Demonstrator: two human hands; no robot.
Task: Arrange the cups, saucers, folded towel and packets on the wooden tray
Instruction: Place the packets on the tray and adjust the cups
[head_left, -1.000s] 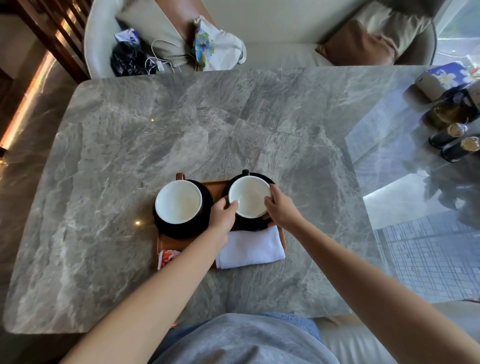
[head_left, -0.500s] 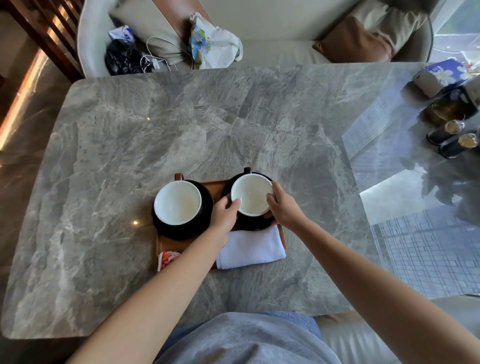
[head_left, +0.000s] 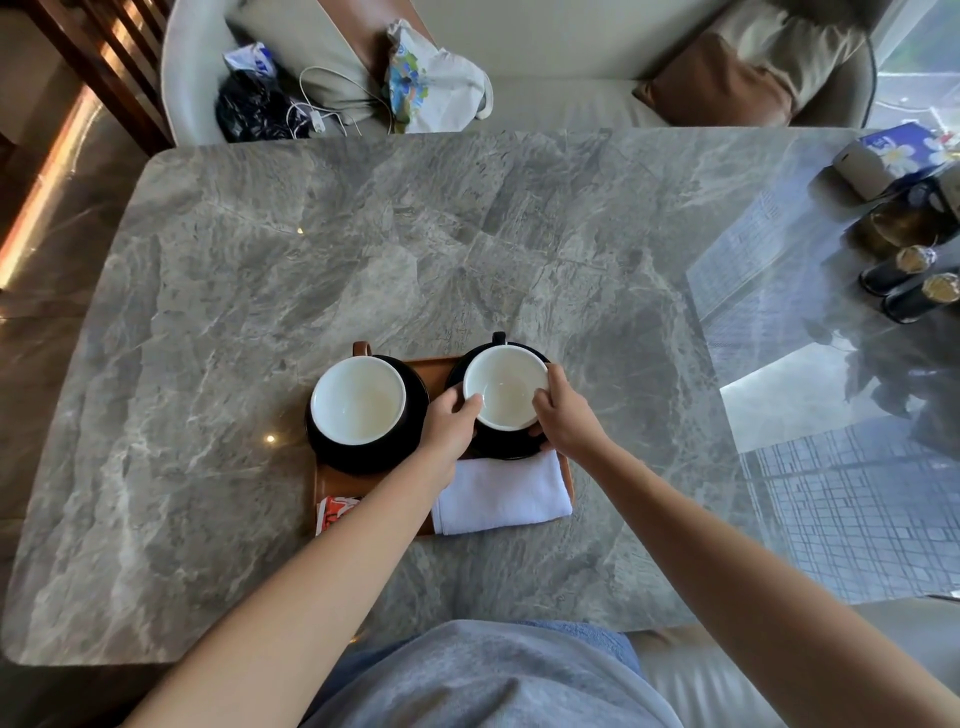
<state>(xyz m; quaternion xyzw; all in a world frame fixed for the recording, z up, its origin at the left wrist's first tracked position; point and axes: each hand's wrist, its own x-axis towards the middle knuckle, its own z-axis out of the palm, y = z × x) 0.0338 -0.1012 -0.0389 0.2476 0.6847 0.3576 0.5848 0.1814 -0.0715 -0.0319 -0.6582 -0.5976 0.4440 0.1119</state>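
A wooden tray (head_left: 434, 371) lies on the grey marble table. On its left a white-lined cup (head_left: 358, 400) with a brown handle stands on a black saucer (head_left: 410, 436). On its right a second cup (head_left: 506, 387) sits on another black saucer (head_left: 506, 447). My left hand (head_left: 449, 421) grips this right cup's left rim, and my right hand (head_left: 563, 410) holds its right rim. A folded white towel (head_left: 501, 493) lies at the tray's near right. A red and white packet (head_left: 335, 509) shows at the near left corner, partly hidden by my left forearm.
Dark bottles (head_left: 906, 283) and a blue tissue box (head_left: 896, 153) stand at the table's far right. Beyond the far edge a sofa holds a black bag (head_left: 249, 111), a white cable and a printed bag (head_left: 434, 83). A cushion (head_left: 727, 88) lies at the back right.
Both hands stay on the right cup; it has shifted slightly away from me on its saucer. The camera view has drifted a little.
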